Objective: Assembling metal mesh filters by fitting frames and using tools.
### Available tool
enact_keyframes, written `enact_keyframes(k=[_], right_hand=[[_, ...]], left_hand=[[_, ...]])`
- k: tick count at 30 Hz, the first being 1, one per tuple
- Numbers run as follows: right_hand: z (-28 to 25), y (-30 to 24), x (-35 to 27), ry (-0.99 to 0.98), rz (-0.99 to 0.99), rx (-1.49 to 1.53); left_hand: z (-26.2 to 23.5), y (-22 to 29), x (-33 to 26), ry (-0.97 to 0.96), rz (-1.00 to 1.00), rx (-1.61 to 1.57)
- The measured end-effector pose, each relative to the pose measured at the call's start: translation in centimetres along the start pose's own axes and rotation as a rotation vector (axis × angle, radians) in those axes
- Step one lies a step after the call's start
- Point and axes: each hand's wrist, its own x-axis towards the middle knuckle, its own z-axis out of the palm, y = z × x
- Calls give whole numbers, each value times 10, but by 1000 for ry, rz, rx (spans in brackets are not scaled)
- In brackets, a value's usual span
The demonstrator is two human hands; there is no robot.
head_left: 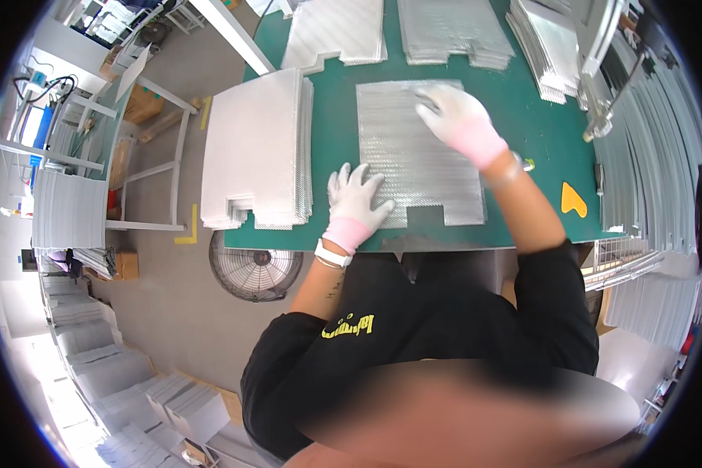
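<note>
A silvery mesh sheet (413,156) with a square notch in its near edge lies flat on the green table (335,140). My left hand (355,199), in a white glove with a pink cuff, presses flat with spread fingers on the sheet's near left corner. My right hand (456,117), gloved the same way, rests palm down on the sheet's far right part, fingers loosely spread. Neither hand grips anything. A white watch (333,254) sits on my left wrist.
A tall stack of the same mesh sheets (257,148) stands at the table's left. More stacks (452,31) line the far edge and right side (550,47). A yellow-orange shape (572,200) lies at the right. A floor fan (256,269) stands below the table edge.
</note>
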Motion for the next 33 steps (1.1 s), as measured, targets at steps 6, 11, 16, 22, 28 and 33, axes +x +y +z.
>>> enact_keyframes(k=[6,11,16,22,28,33], right_hand=[[106,2,189,-216,303,-78],[162,6,234,-264,820,-139],[158,9,250,-437,619,-291],[143,-11,237,-376,706,-267],[137,-50,233,-287,789,-297],[146,-25,238,-211,951,-86]], left_hand=[[-5,8,7,13,12,-9],[-26,12,-9,36,96,-188],[-34,1,-26,42,131,-315],[-34,-2,-29,36,145,-375],[-31,-7,-47,65,84,-439],[-34,-7,-50,81,101,-432]])
